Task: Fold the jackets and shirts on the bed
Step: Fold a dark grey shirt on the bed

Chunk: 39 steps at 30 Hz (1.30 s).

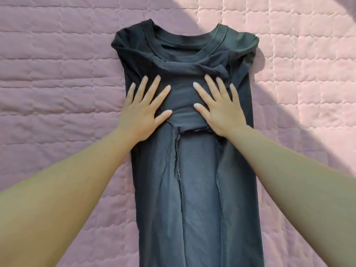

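A dark shirt [192, 170] is lying lengthwise on the pink quilted bed [57, 74], collar at the far end, both sides folded inward into a narrow strip. The left hand [143, 110] and right hand [221, 110] are resting palm-down on its chest area, just near of the collar. The fingers [154, 85] of both hands are spreading wide and flat, gripping nothing, the cloth lying directly beneath them.
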{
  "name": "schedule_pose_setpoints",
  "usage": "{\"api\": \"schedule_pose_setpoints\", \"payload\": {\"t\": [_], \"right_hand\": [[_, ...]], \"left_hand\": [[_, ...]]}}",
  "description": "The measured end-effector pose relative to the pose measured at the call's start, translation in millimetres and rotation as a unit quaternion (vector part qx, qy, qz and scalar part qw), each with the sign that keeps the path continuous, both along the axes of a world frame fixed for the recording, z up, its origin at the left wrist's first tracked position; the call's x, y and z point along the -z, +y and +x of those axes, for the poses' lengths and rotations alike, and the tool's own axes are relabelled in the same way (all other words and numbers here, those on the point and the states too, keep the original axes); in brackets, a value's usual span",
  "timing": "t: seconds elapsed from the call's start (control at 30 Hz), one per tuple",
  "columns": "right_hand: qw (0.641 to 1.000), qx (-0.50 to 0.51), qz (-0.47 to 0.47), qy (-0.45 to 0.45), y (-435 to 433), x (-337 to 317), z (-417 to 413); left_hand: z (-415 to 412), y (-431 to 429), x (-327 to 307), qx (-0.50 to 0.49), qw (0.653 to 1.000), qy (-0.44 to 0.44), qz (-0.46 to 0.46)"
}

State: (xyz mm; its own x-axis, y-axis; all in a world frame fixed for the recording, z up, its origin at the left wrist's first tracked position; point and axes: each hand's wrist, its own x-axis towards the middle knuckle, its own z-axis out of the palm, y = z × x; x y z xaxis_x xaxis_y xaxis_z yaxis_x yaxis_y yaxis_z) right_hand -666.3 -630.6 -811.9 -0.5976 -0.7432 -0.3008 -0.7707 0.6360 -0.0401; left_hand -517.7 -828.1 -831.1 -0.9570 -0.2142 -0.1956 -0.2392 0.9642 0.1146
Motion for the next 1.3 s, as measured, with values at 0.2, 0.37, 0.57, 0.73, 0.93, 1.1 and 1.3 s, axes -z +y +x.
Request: {"api": "schedule_pose_setpoints", "payload": {"t": [0.2, 0.37, 0.57, 0.73, 0.93, 1.1, 1.3], "right_hand": [[0.998, 0.005, -0.055, 0.020, 21, -13, 22], [0.998, -0.055, 0.002, -0.010, 86, -8, 71], [0.997, -0.054, 0.029, -0.043, 159, -20, 132], [0.993, -0.105, 0.042, -0.023, 208, -29, 165], [0.975, -0.208, 0.072, -0.024, 253, -45, 170], [0.964, -0.259, 0.059, -0.019, 275, -51, 158], [0.934, -0.340, 0.090, -0.061, 259, -49, 160]], "left_hand": [[21, 28, -22, 0.030, 0.997, 0.054, 0.040], [107, 82, -19, 0.117, 0.991, -0.028, 0.054], [183, 124, -37, 0.125, 0.983, -0.061, 0.123], [221, 132, -44, 0.159, 0.978, -0.083, 0.109], [245, 127, -47, 0.177, 0.979, -0.070, 0.069], [243, 120, -50, 0.198, 0.974, -0.095, 0.049], [245, 140, -60, 0.250, 0.953, -0.164, 0.043]]}}
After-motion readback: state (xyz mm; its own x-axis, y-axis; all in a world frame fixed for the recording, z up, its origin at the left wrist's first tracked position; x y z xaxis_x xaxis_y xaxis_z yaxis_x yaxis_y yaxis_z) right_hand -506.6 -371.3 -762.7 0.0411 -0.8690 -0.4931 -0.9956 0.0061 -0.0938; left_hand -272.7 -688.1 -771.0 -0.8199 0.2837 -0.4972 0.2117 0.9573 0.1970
